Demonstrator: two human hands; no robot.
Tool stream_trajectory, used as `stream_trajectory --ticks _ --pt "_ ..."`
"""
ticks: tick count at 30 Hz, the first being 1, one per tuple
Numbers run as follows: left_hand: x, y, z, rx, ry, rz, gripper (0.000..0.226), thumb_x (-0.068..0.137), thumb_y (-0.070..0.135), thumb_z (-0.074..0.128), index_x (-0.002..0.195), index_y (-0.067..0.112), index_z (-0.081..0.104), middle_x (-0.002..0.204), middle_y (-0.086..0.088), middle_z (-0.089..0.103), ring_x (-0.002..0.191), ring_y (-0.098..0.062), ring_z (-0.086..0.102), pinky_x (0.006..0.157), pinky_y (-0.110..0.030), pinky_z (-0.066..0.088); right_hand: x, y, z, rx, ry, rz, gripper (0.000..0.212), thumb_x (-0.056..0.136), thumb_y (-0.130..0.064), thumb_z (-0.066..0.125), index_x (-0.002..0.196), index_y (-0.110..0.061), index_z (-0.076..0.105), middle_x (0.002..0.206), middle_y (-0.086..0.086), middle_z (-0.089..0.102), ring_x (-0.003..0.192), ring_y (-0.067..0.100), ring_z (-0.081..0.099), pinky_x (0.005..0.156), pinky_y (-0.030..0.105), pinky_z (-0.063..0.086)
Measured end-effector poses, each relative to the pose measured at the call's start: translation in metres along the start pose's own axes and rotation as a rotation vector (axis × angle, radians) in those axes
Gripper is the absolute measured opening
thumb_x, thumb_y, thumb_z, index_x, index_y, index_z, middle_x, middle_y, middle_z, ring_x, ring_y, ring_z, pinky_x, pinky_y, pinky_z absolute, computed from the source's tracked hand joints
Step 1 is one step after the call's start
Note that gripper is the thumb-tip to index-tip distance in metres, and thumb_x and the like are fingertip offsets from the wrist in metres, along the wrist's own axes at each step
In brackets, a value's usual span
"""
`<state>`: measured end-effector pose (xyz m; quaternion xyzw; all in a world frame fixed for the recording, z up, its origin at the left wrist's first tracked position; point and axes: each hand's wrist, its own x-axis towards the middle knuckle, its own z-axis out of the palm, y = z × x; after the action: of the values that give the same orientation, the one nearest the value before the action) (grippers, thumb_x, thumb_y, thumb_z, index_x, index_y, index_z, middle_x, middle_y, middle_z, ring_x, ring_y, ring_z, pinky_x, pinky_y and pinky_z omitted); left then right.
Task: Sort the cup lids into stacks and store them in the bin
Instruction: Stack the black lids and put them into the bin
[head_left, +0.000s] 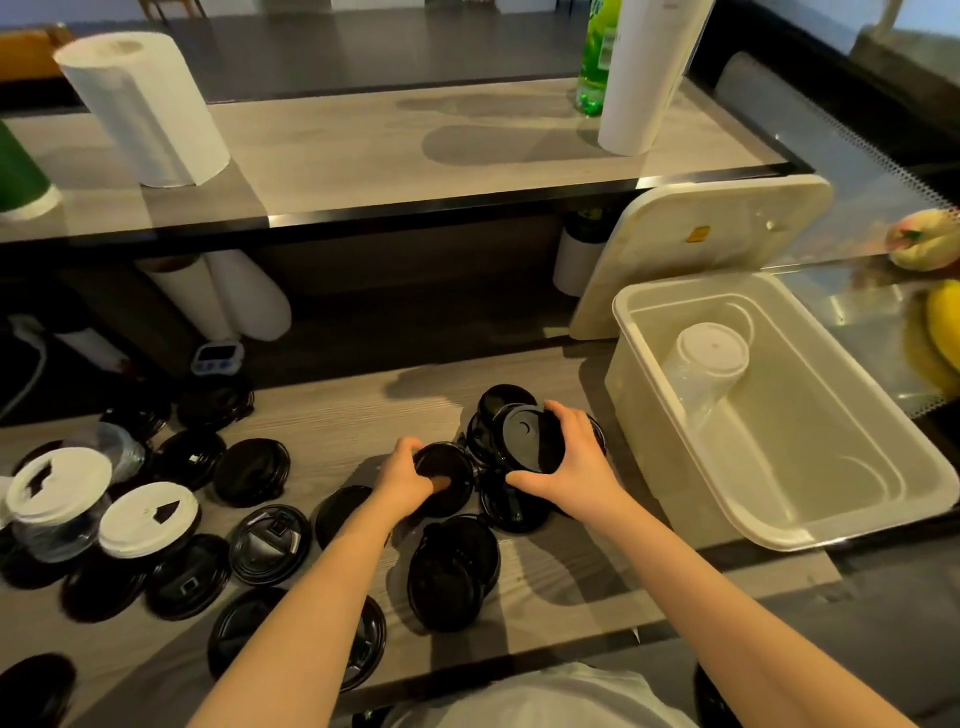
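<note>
Several black cup lids (252, 470) lie scattered over the wooden counter, mostly at the left and centre. My right hand (569, 457) grips a stack of black lids (524, 441) just left of the bin. My left hand (408, 475) holds a single black lid (452, 467) at its rim, next to that stack. Two white lids (60, 491) sit on clear lids at the far left. The cream plastic bin (649, 436) stands open at the right, and a stack of clear and white lids (709, 358) lies on its side inside.
The bin's cream cover (701, 244) leans against the shelf behind it. A raised shelf carries paper towel rolls (145, 109) and a green bottle (597, 57). A small timer (218, 356) stands under the shelf. Fruit (935, 291) lies at the far right.
</note>
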<state>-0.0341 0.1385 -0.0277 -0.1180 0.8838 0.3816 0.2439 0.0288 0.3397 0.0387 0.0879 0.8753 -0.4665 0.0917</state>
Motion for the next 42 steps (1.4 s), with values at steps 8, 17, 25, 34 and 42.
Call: stream_trajectory --ticks 8,17,25,34,42 --pt "-0.036 0.021 -0.038 -0.673 -0.052 -0.003 0.014 0.094 0.006 0.044 0.102 0.015 0.052 0.111 -0.013 0.059 0.097 -0.021 0.058 0.075 -0.033 0.049 0.002 -0.03 0.022 -0.019 -0.063 -0.188 0.103 0.068 -0.032 0.083 0.149 -0.023 0.019 0.151 -0.007 0.029 0.138 0.01 0.027 0.112 0.025 0.028" --pt "-0.085 0.008 -0.061 -1.089 -0.273 0.048 0.031 0.098 0.012 0.034 0.122 0.009 0.053 0.114 -0.014 0.062 0.104 -0.023 0.059 0.088 -0.037 0.047 -0.005 -0.057 0.061 -0.32 -0.178 -0.434 0.1 0.071 -0.036 0.079 0.15 -0.02 0.019 0.153 -0.001 0.028 0.137 0.023 0.03 0.113 0.036 0.027" --pt "-0.083 -0.031 -0.074 -1.07 -0.083 0.005 0.044 0.094 -0.002 0.043 0.138 0.003 0.038 0.124 -0.015 0.057 0.109 -0.024 0.058 0.088 -0.035 0.049 -0.017 -0.046 0.069 -0.292 -0.18 -0.342 0.09 0.08 -0.032 0.073 0.15 -0.025 0.017 0.152 -0.002 0.029 0.14 0.017 0.029 0.112 0.033 0.032" --pt "-0.08 -0.068 -0.083 -1.081 0.063 -0.077 0.071 0.091 -0.004 0.05 0.15 0.012 0.012 0.145 -0.016 0.039 0.125 -0.029 0.047 0.106 -0.045 0.037 -0.063 0.002 0.102 -0.667 -0.194 -0.202 0.096 0.068 -0.058 0.072 0.147 -0.026 0.027 0.134 0.003 0.032 0.124 0.023 0.034 0.092 0.035 0.047" --pt "-0.085 -0.077 -0.061 -1.062 0.041 -0.177 0.078 0.09 0.0 0.054 0.151 0.014 0.007 0.15 -0.014 0.032 0.132 -0.03 0.041 0.112 -0.053 0.027 -0.057 0.007 0.116 -0.457 -0.117 0.003 0.068 0.079 -0.03 0.074 0.135 -0.019 0.037 0.132 0.001 0.041 0.125 0.022 0.042 0.096 0.035 0.047"
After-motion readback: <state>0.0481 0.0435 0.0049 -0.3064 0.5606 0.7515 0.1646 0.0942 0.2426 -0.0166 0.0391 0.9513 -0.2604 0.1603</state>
